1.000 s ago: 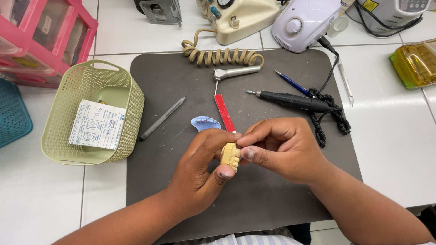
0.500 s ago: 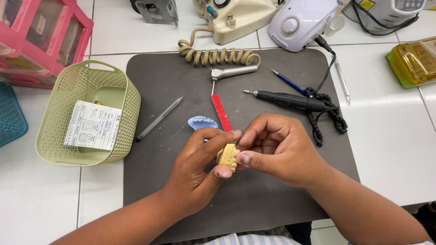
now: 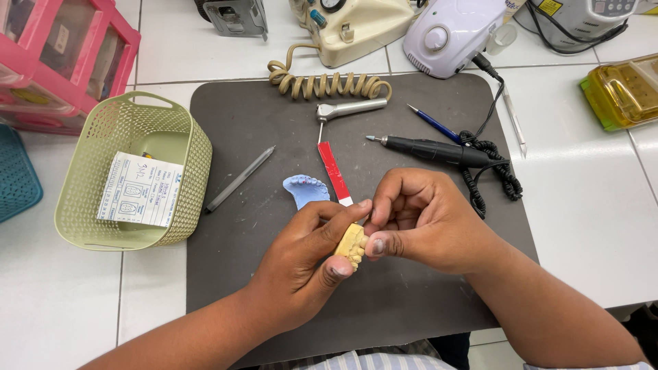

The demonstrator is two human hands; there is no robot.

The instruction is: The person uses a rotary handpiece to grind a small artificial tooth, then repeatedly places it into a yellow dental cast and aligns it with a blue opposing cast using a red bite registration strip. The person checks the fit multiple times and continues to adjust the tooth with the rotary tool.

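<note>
A white tiled worktop (image 3: 589, 205) with thin grey grout lines carries a dark grey mat (image 3: 274, 123) at its middle. Light falls even and bright, seemingly from overhead. Below the mat's near edge, nothing of the floor shows clearly.

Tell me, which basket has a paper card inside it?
The light green basket, left of the dark mat. The teal one at the edge shows no card.

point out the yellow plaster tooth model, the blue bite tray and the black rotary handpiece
yellow plaster tooth model (image 3: 352, 244), head view, on its toothed edge between the fingers.
blue bite tray (image 3: 305, 189), head view, middle of the curved piece on the mat.
black rotary handpiece (image 3: 439, 151), head view, middle of its barrel.
</note>
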